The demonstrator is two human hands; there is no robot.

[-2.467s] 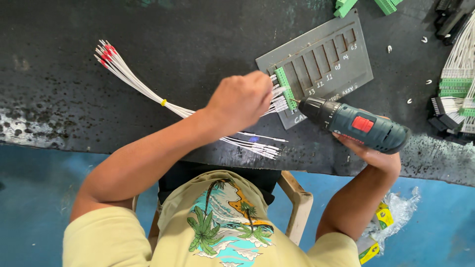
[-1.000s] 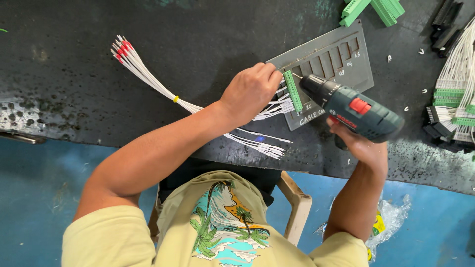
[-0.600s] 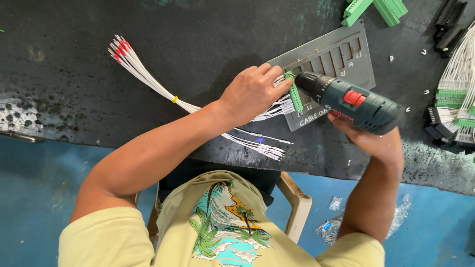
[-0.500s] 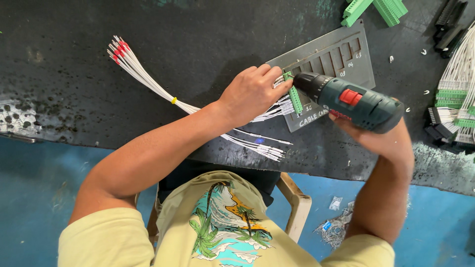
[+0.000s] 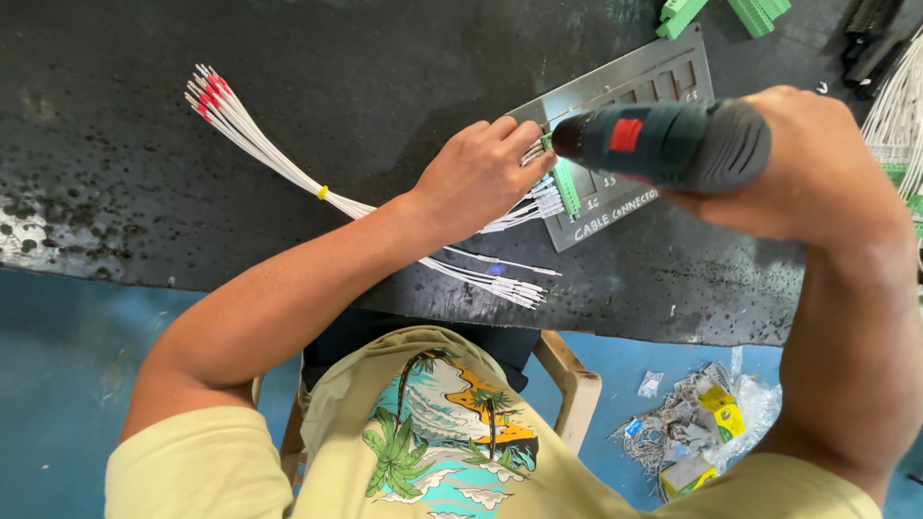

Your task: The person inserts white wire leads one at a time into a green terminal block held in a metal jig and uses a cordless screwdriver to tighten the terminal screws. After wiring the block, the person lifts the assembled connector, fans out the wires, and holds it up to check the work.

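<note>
My left hand (image 5: 478, 176) presses down on a bundle of white wires (image 5: 279, 159) where they enter a green terminal connector (image 5: 563, 183). The connector sits in a grey slotted metal jig plate (image 5: 663, 77) on the black worktop. The wires' far ends carry red-tipped ferrules (image 5: 207, 88) at the upper left, and a yellow tie binds the bundle. My right hand (image 5: 817, 173) grips a dark green cordless screwdriver (image 5: 663, 144), held level with its nose at the top of the connector. A second loose set of white wires (image 5: 490, 281) lies near the table's front edge.
Spare green connectors (image 5: 735, 12) lie at the top edge. More white wire harnesses (image 5: 894, 106) sit at the far right. On the blue floor at the lower right lies a heap of wire scraps and plastic bags (image 5: 697, 432). A wooden chair frame (image 5: 572, 389) is under me.
The screwdriver has swung up and left until its nose meets the connector, and my right arm now crosses the right side of the view. My left hand stays on the wires.
</note>
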